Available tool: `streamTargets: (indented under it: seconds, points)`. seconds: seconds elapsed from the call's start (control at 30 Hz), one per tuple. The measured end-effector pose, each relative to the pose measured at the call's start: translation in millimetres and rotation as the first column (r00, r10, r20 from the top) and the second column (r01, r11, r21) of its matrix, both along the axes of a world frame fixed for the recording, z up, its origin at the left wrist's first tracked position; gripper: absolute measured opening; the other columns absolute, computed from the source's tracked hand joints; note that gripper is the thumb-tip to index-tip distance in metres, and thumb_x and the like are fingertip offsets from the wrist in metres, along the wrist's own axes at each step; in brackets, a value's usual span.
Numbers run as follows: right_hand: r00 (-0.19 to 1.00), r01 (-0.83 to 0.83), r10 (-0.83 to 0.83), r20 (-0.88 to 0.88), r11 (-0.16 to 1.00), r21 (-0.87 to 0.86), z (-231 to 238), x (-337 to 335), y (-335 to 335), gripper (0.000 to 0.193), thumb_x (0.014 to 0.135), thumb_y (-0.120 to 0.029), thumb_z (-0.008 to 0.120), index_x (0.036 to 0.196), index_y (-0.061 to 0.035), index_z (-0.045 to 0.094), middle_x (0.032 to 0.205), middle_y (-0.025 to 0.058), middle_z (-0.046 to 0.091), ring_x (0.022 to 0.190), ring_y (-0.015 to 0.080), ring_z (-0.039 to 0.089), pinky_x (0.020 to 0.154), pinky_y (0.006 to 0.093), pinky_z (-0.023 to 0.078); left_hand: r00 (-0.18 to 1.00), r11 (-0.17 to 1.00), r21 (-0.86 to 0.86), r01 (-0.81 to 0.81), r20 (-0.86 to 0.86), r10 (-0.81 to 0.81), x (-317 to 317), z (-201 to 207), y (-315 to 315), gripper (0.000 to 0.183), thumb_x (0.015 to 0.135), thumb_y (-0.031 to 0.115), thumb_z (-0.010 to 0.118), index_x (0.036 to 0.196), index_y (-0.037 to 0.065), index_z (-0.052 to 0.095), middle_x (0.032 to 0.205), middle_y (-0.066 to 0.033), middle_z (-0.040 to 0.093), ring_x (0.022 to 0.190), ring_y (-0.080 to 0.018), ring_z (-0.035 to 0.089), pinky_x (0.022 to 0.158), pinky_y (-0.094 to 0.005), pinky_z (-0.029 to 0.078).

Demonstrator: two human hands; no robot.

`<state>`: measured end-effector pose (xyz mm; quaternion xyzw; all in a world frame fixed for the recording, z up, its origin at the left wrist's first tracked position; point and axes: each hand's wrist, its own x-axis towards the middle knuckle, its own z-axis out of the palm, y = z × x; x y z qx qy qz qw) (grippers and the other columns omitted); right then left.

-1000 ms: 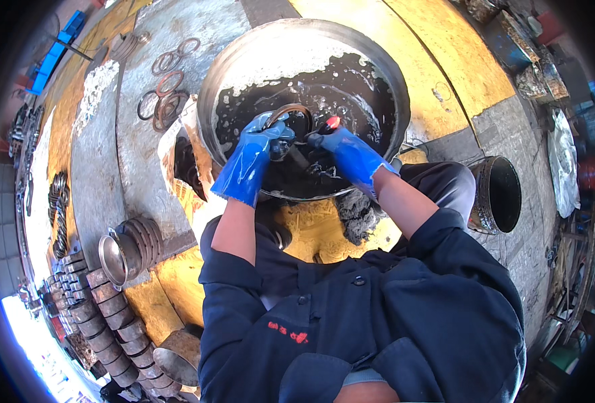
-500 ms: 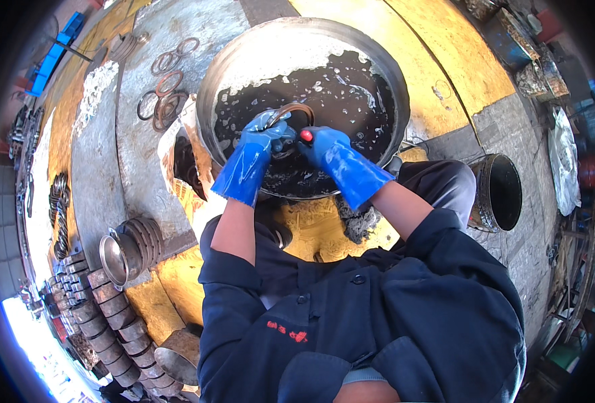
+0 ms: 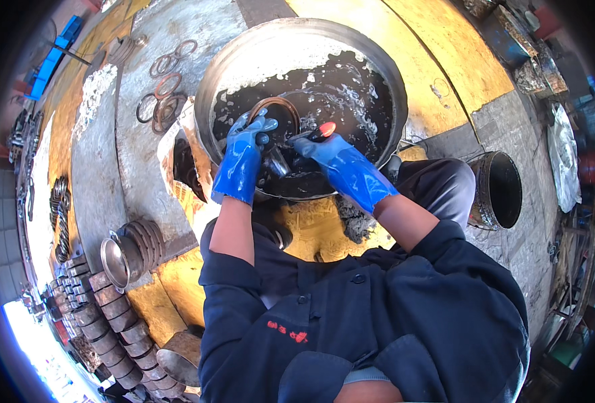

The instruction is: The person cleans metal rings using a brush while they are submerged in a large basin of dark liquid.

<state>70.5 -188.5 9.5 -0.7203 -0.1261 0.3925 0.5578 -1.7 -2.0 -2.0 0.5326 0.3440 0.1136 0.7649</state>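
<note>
Both my hands wear wet blue rubber gloves and are over a wide round metal basin [image 3: 200, 107] of dark liquid [image 3: 351, 101] with pale foam. My left hand [image 3: 247, 138] grips a brown metal ring [image 3: 274, 101] by its left side, tilted up above the liquid. My right hand [image 3: 321, 148] is closed around a tool with a red-tipped black handle [image 3: 327, 128]. A shiny dark flat piece [image 3: 276, 162] shows below the ring, between the hands. It looks like the tool's head, but whether brush or blade I cannot tell.
Several loose rings [image 3: 166, 84] lie on the grey floor plate left of the basin. Stacked metal rings [image 3: 126, 258] and rows of dark cylindrical parts [image 3: 119, 319] stand at lower left. A black bucket [image 3: 499, 191] is at right, beside my knee.
My left hand has shifted slightly left, and the ring now stands more upright and shows more fully. My right hand has turned, exposing more of the red handle and the shiny piece.
</note>
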Motion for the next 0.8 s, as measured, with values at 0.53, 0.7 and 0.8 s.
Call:
streamTargets:
  seconds: [0.53,0.7,0.8]
  points:
    - [0.936,0.165,-0.214,0.280,0.968,0.190,-38.2,40.2,-8.8,0.018,0.086,-0.013,0.064,0.103,-0.0110,0.071,0.098,0.0092,0.072,0.088,0.0201,0.069,0.082,0.0316,0.053,0.999,0.995,-0.091,0.039,-0.027,-0.041,-8.0,-1.5,10.9,0.029,0.093,0.021,0.062,0.121,0.011,0.062,0.092,-0.0040,0.072,0.052,-0.0032,0.039,0.047,-0.0188,0.030]
    - [0.930,0.109,-0.005,0.369,0.959,-0.263,-48.1,66.6,-31.0,0.024,0.087,-0.020,0.065,0.105,-0.0047,0.069,0.097,0.0106,0.072,0.090,0.0201,0.068,0.085,0.0305,0.052,0.995,0.998,-0.055,0.040,-0.091,-0.045,-5.3,-3.6,12.1,0.028,0.095,0.022,0.060,0.120,0.012,0.063,0.094,-0.0015,0.072,0.053,-0.0026,0.041,0.046,-0.0192,0.031]
    - [0.892,0.093,-0.093,0.442,0.995,0.020,-24.7,58.6,-21.1,0.027,0.087,-0.020,0.064,0.108,-0.0046,0.069,0.100,0.0105,0.072,0.092,0.0198,0.068,0.085,0.0299,0.052,0.994,0.997,-0.062,0.053,-0.096,-0.059,-4.6,-3.3,9.1,0.027,0.095,0.022,0.060,0.120,0.013,0.064,0.093,-0.0003,0.072,0.053,-0.0026,0.040,0.046,-0.0195,0.032]
